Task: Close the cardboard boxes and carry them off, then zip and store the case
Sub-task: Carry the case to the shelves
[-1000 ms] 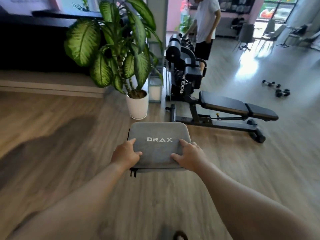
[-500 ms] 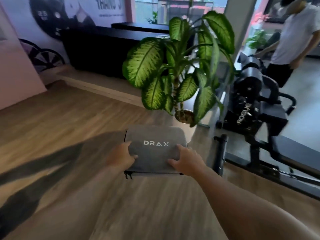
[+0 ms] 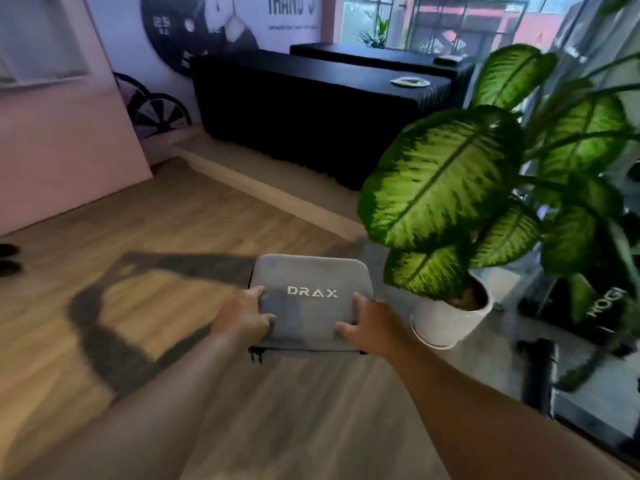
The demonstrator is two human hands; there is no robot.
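A flat grey case (image 3: 310, 282) with "DRAX" printed in white on its lid is carried level in front of me, above the wooden floor. My left hand (image 3: 244, 317) grips its near left edge, thumb on the lid. My right hand (image 3: 372, 322) grips the near right edge the same way. The zipper pulls hang at the case's near left corner. No cardboard boxes are in view.
A large leafy plant (image 3: 450, 188) in a white pot (image 3: 446, 323) stands close on the right. Black gym equipment (image 3: 540, 372) sits behind it. A low wooden step (image 3: 263, 181) and black tables (image 3: 311, 109) lie ahead. A pink panel (image 3: 62, 150) leans at left.
The view has swung left as I walk: the weight bench and the other person have left the frame, the plant now sits at right. Both hands keep the same hold on the case.
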